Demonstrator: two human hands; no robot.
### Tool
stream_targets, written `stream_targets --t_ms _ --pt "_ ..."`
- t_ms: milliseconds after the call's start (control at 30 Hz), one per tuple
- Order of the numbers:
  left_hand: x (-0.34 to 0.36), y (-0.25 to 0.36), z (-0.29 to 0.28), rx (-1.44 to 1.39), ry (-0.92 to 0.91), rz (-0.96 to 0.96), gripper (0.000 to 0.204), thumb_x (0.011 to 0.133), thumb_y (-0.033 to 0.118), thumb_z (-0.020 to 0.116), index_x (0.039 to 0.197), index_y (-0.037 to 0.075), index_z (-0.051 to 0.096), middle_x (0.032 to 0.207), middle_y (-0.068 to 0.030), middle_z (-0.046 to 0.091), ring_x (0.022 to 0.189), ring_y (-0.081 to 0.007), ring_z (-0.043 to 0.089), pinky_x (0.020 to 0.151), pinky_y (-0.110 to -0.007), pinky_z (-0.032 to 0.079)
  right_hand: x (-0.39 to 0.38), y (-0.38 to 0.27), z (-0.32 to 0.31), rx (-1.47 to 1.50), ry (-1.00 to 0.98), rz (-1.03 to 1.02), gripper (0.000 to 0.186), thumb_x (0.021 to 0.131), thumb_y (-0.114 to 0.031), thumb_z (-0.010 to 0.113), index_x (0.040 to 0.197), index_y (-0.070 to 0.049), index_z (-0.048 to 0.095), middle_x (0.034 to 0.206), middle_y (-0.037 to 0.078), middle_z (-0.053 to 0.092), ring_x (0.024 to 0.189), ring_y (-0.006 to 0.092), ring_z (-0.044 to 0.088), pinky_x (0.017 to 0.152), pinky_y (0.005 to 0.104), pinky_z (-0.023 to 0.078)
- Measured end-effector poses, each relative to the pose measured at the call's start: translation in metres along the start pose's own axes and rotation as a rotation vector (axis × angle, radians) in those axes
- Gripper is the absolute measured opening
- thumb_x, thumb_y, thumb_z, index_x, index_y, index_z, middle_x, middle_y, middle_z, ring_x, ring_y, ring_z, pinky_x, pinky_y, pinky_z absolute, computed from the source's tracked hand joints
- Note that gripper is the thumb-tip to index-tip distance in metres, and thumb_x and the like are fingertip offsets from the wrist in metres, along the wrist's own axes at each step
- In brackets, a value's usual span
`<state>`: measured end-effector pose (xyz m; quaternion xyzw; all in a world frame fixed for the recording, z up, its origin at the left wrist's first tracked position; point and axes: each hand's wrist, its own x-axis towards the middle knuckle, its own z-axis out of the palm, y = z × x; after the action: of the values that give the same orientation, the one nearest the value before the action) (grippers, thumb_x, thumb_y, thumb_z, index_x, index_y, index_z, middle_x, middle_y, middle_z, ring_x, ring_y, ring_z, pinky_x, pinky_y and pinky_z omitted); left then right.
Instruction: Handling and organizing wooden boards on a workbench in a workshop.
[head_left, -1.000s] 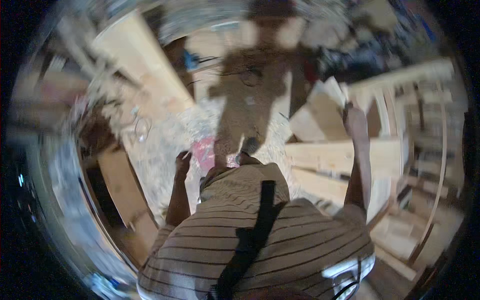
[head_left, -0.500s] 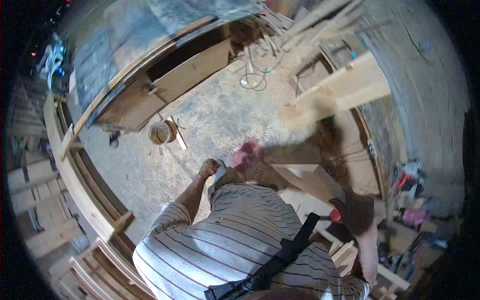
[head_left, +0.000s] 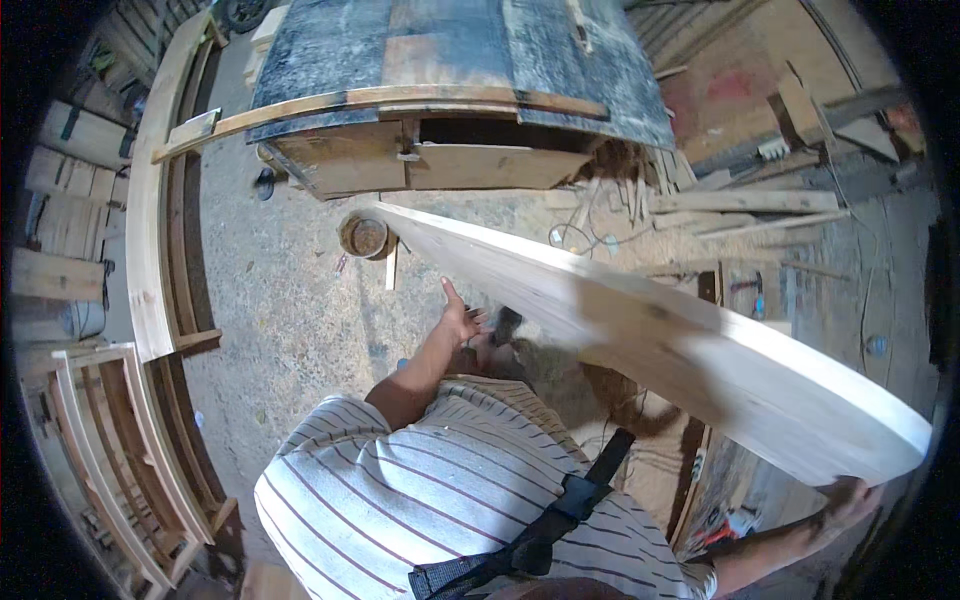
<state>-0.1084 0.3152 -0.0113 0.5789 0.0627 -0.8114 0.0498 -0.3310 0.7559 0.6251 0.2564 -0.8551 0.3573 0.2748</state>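
A long, pale wooden board point(head_left: 640, 325) slants across the view, from near the bucket down to the right edge. My right hand point(head_left: 848, 498) grips the board's lower edge close to its right end, with the arm stretched far out. Below the board's far part, my left hand point(head_left: 462, 320) is open, thumb up and fingers apart. It holds nothing and appears apart from the board. The board hides part of the floor behind it.
A small round bucket point(head_left: 364, 236) stands on the dusty floor beside a short wood strip point(head_left: 391, 264). Ahead is a dark-topped workbench point(head_left: 440, 50). Wooden frames point(head_left: 150, 450) stand at left; scrap planks point(head_left: 745, 201) and a cable lie at right.
The long board now spans the right side, held in my right hand, which has moved outward and up. My left hand has opened and moved slightly right. The view has turned.
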Motion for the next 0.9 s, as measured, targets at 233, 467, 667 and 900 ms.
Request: stream_targets --t_ms 233,467,667,900 --pt "-0.091 0.065 0.048 -0.566 -0.673 0.699 0.096 0.088 0.082 0.042 0.155 0.014 0.037 0.157 -0.0091 0.043 0.141 -0.0338 0.043 0.117 -0.056 0.035 0.136 0.144 0.182 -0.447 -0.259 0.141 0.045 0.107 -0.03 0.046 0.135 0.004 0.053 0.134 0.021 0.06 0.122 0.0331 0.058 0.103 0.0472 0.043" --pt "-0.085 0.16 0.035 -0.792 -0.257 0.895 0.07 0.099 0.056 0.057 0.14 0.0 0.051 0.134 -0.015 0.064 0.116 -0.0309 0.065 0.099 -0.046 0.056 0.088 0.276 0.579 -0.052 -0.818 0.262 0.047 0.107 -0.032 0.045 0.126 0.008 0.06 0.133 0.026 0.061 0.105 0.0342 0.059 0.097 0.0424 0.047" --pt "-0.09 0.237 0.031 -0.81 0.187 0.971 0.074 0.094 0.049 0.069 0.133 -0.011 0.048 0.125 -0.0219 0.065 0.101 -0.0352 0.071 0.08 -0.051 0.063 0.013 0.24 0.709 0.294 -0.95 0.016 0.057 0.105 -0.047 0.048 0.132 0.0 0.062 0.133 0.026 0.061 0.122 0.0455 0.056 0.102 0.0447 0.045" --pt "-0.102 0.303 0.031 -0.732 0.443 0.931 0.082 0.091 0.053 0.072 0.133 -0.012 0.048 0.125 -0.0226 0.064 0.102 -0.0359 0.07 0.079 -0.053 0.061 0.006 0.166 0.749 0.014 -0.927 -0.223 0.056 0.104 -0.048 0.049 0.13 0.0 0.064 0.133 0.027 0.061 0.121 0.0451 0.057 0.101 0.0447 0.046"
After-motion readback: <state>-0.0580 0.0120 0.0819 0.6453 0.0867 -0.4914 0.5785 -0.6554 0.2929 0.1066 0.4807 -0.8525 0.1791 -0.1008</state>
